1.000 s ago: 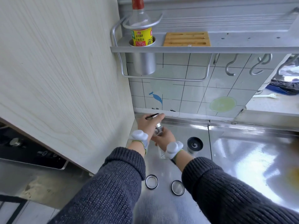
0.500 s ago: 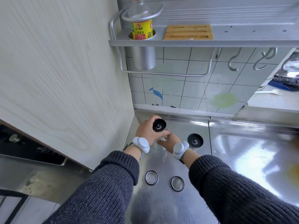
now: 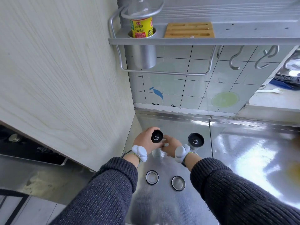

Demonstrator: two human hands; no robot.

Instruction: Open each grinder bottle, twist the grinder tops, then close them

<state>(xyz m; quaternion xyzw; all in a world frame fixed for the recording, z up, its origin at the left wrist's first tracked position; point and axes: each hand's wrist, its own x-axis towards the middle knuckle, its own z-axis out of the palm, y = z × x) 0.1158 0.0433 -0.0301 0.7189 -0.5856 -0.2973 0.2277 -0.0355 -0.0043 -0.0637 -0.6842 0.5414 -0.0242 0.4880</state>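
Two grinder bottles stand on the steel counter near the back wall. My left hand (image 3: 145, 141) wraps the black grinder top (image 3: 157, 136) of the left grinder bottle (image 3: 157, 153), whose clear body shows below. My right hand (image 3: 171, 147) grips that same bottle's body from the right. The second grinder bottle (image 3: 195, 141) stands upright just right of my right hand, its black grinder top uncovered and untouched. Two round clear caps with dark rims lie flat nearer to me: one cap (image 3: 152, 177) on the left, the other cap (image 3: 178, 183) on the right.
A wooden panel (image 3: 65, 70) walls off the left side. Above hangs a metal shelf (image 3: 203, 41) with a soy sauce bottle (image 3: 141, 28), a wooden block (image 3: 189, 30), a rail and hooks (image 3: 234, 60). The steel counter (image 3: 253, 159) stretches to the right.
The black grinder top, seen edge-on a second ago, now faces up in my left hand. Both hands have stayed on the left bottle, shifting slightly as the view moved.
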